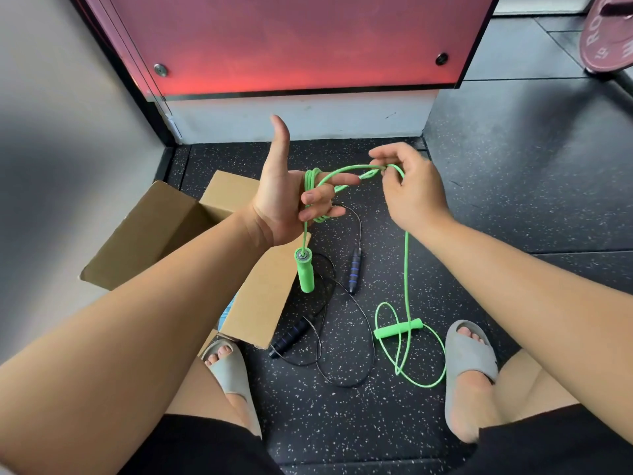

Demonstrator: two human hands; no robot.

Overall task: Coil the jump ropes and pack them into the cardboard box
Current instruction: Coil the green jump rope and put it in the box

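Observation:
A green jump rope (406, 269) is wound in several loops round the fingers of my left hand (286, 200), whose thumb sticks up. One green handle (304, 270) hangs below that hand. My right hand (407, 186) pinches the green cord a little to the right, at the same height. From there the cord drops to the floor, where the second green handle (397, 329) lies among loose loops. A black jump rope (356, 269) with dark blue-ringed handles lies uncoiled on the floor. The open cardboard box (164, 234) stands under my left forearm.
Dark speckled rubber floor (496, 217). My feet in grey slides (469, 358) stand on either side of the ropes. A grey wall runs along the left, a red panel (291, 42) stands ahead, and a weight plate (606, 39) leans at the far right.

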